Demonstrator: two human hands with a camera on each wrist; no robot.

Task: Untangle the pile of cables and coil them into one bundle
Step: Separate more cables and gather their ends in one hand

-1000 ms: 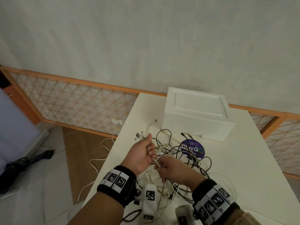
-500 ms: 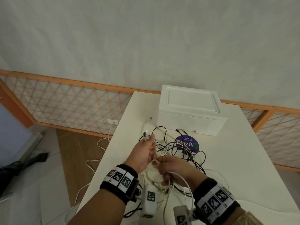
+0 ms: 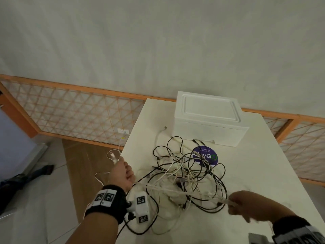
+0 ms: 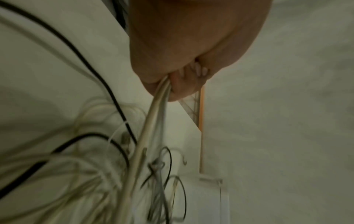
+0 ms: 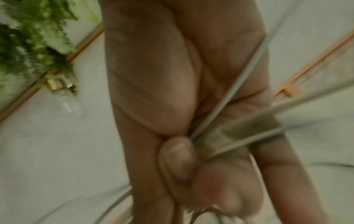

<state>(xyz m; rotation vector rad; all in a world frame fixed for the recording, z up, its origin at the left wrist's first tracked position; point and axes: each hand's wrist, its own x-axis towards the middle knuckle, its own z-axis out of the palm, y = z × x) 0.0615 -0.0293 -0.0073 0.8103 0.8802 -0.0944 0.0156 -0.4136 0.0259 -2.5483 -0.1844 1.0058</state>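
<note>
The cables [image 3: 184,173] look smooth plastic, black and white. The table [image 3: 255,173] is matt white. The box [image 3: 209,127] looks like matt foam

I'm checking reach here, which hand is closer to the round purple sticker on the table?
Right, though only narrowly. The right hand sits below the round purple sticker, toward the person; the left hand is off to its left at the white table's edge.

black and white cables [image 3: 182,175], white table [image 3: 263,173], white box [image 3: 209,120], purple sticker [image 3: 205,156], orange lattice [image 3: 70,111]
</note>
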